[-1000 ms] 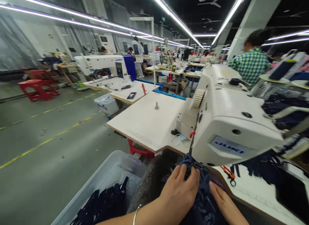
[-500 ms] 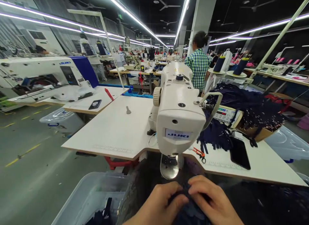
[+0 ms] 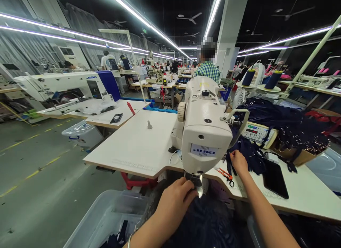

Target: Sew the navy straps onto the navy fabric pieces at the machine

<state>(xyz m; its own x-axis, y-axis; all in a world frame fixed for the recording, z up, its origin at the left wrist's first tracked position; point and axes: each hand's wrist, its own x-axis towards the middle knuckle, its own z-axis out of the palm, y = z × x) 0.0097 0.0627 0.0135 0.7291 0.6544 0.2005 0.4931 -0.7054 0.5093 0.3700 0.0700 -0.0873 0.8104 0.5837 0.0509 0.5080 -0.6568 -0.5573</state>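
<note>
A white Juki sewing machine [image 3: 206,134] stands on the white table [image 3: 138,148] straight ahead. My left hand [image 3: 174,201] rests closed on dark navy fabric [image 3: 207,223] just below the machine's needle end. My right hand [image 3: 238,162] reaches up to the right of the machine and pinches a navy strip from the pile of strips [image 3: 250,154] on the table. Small orange thread snips [image 3: 225,175] lie just left of that hand.
A black phone [image 3: 274,173] lies right of the strips. A box heaped with navy pieces [image 3: 290,130] and a control panel [image 3: 257,132] stand behind. A clear bin [image 3: 106,219] sits on the floor at my left. Other machines and people work beyond.
My right hand has left the fabric in my lap and gone up to the navy strips on the table. My left hand has slid up to the needle end. The camera has tilted slightly.
</note>
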